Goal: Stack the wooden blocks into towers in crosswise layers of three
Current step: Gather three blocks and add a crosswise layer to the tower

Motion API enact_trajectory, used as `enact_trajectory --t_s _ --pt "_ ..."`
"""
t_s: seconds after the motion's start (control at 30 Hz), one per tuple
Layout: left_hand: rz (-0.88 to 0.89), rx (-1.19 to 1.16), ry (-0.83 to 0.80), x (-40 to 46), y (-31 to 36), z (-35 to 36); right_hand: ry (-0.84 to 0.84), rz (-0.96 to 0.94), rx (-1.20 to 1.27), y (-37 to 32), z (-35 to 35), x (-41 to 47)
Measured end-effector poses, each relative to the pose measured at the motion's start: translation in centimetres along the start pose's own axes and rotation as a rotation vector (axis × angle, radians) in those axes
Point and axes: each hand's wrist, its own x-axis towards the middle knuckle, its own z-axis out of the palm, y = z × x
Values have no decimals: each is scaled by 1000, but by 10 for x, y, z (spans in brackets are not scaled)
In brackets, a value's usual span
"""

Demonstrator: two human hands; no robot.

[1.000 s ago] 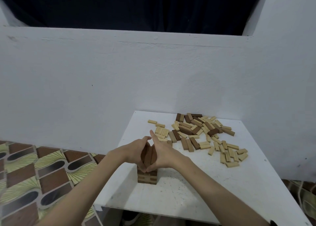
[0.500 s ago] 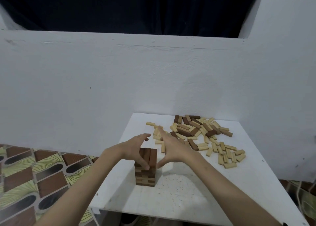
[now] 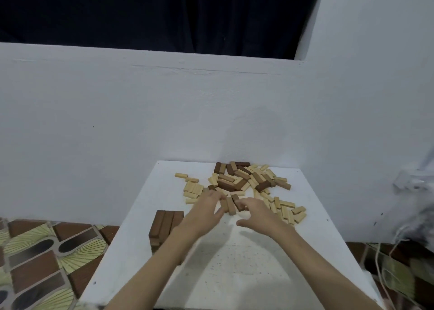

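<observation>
Both hands out over the near edge of the loose pile of blocks (image 3: 244,183) on the white tabletop (image 3: 234,262), probably gathering the next layer of three. Left hand (image 3: 206,207) spread, fingers relaxed against a few brown blocks (image 3: 229,205); right hand (image 3: 257,212) loosely curled beside them, grip unclear through blur. Started tower (image 3: 165,227) standing apart at the near left, likely kept clear of the heap for room to build.
</observation>
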Motion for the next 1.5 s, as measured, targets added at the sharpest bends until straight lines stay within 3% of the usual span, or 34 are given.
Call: enact_trajectory --t_s 0.27,0.5,0.7,0.9,0.97,1.1,1.3,1.4,1.5 --pt "-187 64 -67 -7 -19 91 -34 122 -22 51 58 5" --pt "-294 233 122 22 -36 94 69 56 32 49 63 38" --pt "-463 409 7 30 -47 109 148 -16 -25 55 71 57" --pt "-331 249 181 22 -52 117 208 -23 -45 59 78 69" --pt "-372 142 224 21 -47 110 209 -73 -91 57 79 74" --pt "-478 80 173 19 -46 109 132 -114 -254 54 84 79" --pt "-504 -16 185 10 -40 102 223 -108 -271 57 89 65" --pt "-419 -207 108 5 -43 104 228 -81 -173 62 88 51" --pt "-357 -311 -52 0 -45 106 138 -11 75 73 81 37"
